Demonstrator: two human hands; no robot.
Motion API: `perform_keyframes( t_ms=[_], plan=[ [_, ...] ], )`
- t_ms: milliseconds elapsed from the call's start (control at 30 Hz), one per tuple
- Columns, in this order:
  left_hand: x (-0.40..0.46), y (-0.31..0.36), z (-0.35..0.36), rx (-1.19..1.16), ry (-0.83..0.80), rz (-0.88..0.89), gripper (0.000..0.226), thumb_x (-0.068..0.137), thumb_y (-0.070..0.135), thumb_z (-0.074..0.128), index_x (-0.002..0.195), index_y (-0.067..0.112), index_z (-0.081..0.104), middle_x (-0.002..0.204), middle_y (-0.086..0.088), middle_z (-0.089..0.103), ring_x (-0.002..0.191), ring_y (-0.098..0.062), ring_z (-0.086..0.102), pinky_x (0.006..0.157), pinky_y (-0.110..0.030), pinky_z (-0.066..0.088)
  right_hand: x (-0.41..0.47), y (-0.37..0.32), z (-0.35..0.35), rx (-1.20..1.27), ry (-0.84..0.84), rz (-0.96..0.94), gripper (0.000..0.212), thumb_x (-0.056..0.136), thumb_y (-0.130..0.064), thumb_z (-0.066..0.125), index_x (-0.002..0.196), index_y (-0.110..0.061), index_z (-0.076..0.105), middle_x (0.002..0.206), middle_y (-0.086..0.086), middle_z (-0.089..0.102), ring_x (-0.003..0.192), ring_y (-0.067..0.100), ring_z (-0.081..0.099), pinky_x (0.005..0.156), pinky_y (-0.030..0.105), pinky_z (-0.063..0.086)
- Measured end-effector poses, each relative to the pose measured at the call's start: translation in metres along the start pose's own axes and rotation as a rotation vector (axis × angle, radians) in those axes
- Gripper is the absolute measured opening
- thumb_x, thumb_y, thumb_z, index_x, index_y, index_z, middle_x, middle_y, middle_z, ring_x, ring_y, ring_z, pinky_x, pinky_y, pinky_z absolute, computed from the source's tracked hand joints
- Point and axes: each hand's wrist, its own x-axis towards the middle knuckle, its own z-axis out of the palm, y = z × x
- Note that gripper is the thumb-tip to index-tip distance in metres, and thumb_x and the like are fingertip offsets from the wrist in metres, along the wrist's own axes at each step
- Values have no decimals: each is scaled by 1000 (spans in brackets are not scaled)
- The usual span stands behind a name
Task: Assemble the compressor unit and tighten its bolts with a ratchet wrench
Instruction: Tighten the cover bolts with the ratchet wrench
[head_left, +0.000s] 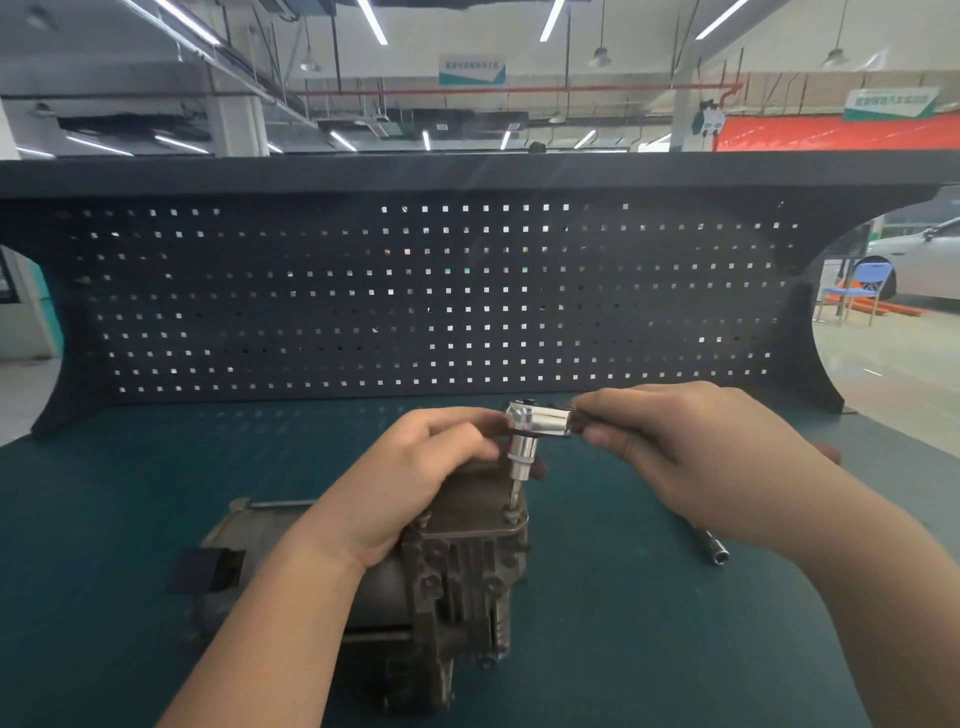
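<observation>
The grey metal compressor unit lies on the green bench mat, its motor cylinder pointing left. A chrome ratchet wrench stands over it, its socket and bit pointing straight down onto a bolt on the unit's top plate. My right hand is shut on the wrench handle, which runs to the right and is mostly hidden in the fist. My left hand rests on top of the compressor, fingers curled beside the socket and the ratchet head.
A loose chrome socket extension lies on the mat to the right of the compressor, under my right forearm. A dark pegboard back panel rises behind the bench. A blue chair and a white car stand far right.
</observation>
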Motion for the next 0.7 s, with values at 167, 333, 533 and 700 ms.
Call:
perform_keyframes(
  t_ms=[167, 333, 533, 700],
  plan=[
    [-5, 7, 1, -18, -108, 23, 33, 75, 26, 71, 107, 29, 75, 103, -5, 76, 93, -16, 72, 79, -24, 56, 1, 0, -1, -62, 32, -54, 55, 83, -64, 13, 116, -45, 53, 97, -22, 64, 86, 11, 61, 68, 32, 47],
    [-6, 9, 8, 4, -27, 13, 16, 72, 24, 75, 86, 29, 81, 88, -1, 78, 83, -8, 73, 75, -18, 54, -2, -7, -1, -240, 143, -105, 36, 85, -57, 49, 111, -36, 64, 77, -12, 60, 66, 20, 63, 52, 32, 45],
    [-13, 4, 7, -88, 11, -21, 20, 66, 32, 77, 83, 23, 81, 88, -2, 78, 84, -10, 72, 81, -25, 56, 8, -7, 19, -339, 586, -63, 21, 69, -26, 83, 88, -23, 74, 93, 2, 56, 91, 26, 39, 76, 40, 28],
    [-15, 5, 9, -137, -10, -13, 29, 61, 36, 77, 86, 22, 81, 90, -5, 78, 86, -12, 73, 74, -22, 57, -11, -6, 58, -107, 1060, 22, 35, 79, -37, 74, 96, -17, 51, 94, -4, 45, 86, 23, 40, 81, 37, 30]
  ],
)
